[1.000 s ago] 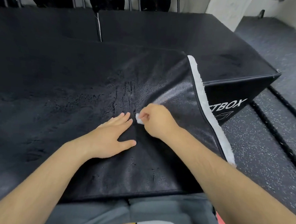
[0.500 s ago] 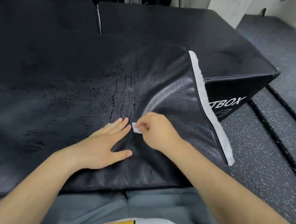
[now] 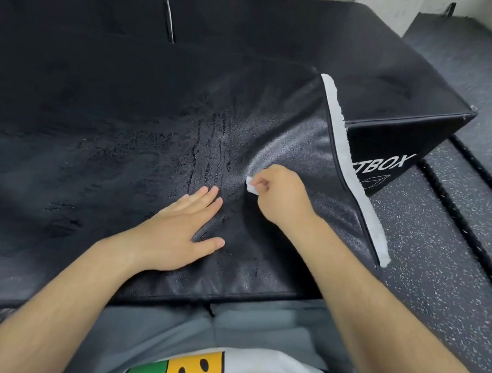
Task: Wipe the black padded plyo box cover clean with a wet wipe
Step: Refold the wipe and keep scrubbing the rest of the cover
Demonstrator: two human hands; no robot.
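I see the wet wipe (image 3: 251, 186) pinched small in my right hand (image 3: 281, 200), pressed onto the black padded cover (image 3: 126, 138), just right of my left hand (image 3: 175, 234). The cover drapes over my lap, with a white fuzzy strip (image 3: 352, 169) along its edge, beside a black plyo box (image 3: 385, 154) on speckled flooring (image 3: 436, 255). My left hand lies flat, fingers spread, on the cover.

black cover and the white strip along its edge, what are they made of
Black cover: looks like faux leather or vinyl, fine grain with a soft sheen and wet streaks sitting on top. White strip: fuzzy, matte, ragged-edged, probably the loop side of hook-and-loop fastener, though fleece trim is possible.
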